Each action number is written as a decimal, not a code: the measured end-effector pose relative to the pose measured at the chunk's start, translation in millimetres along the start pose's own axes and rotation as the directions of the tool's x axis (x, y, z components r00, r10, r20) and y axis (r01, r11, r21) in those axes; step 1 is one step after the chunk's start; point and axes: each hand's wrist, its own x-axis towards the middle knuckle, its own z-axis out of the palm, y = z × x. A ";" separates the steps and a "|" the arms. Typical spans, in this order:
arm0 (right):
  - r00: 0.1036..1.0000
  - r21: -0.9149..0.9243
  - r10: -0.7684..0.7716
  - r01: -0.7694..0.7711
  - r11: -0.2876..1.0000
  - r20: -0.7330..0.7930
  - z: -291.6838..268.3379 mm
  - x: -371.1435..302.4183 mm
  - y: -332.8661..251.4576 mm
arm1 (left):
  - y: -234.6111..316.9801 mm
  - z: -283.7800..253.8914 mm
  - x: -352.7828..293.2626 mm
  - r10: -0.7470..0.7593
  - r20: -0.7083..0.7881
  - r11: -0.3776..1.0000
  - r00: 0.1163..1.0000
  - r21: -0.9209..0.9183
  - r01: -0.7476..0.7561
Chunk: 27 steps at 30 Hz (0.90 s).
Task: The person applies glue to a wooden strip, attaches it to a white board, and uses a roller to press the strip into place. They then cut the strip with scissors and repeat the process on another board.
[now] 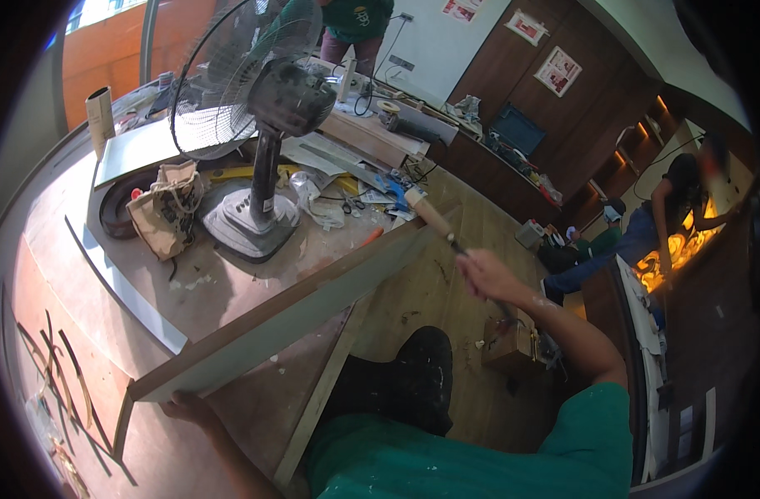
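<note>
A long narrow board point(272, 341) with a pale face and a brown edge stands on its edge, slanting from the near left toward the far middle. At its near left end, my left hand point(193, 409) grips the lower edge, its fingers partly hidden. My right hand point(488, 276) is raised right of the board, closed around a tool with a wooden handle point(430, 214). The handle points up and left past the board's far end. The tool's other end is blurred, and I cannot make out its kind.
A dusty pedestal fan point(259, 191), a paper bag point(168, 212) and a grey strip point(126, 287) lie beyond the board on the worktable point(55, 249). Thin dark strips point(76, 391) are at left. A cardboard box point(513, 345) sits on the floor. Several other people work farther off.
</note>
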 end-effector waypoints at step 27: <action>0.930 0.861 0.282 0.064 0.505 -0.234 128.4 196.5 212.5 | 84.3 60.9 -2.4 0.233 0.079 0.967 0.969 0.082 -0.239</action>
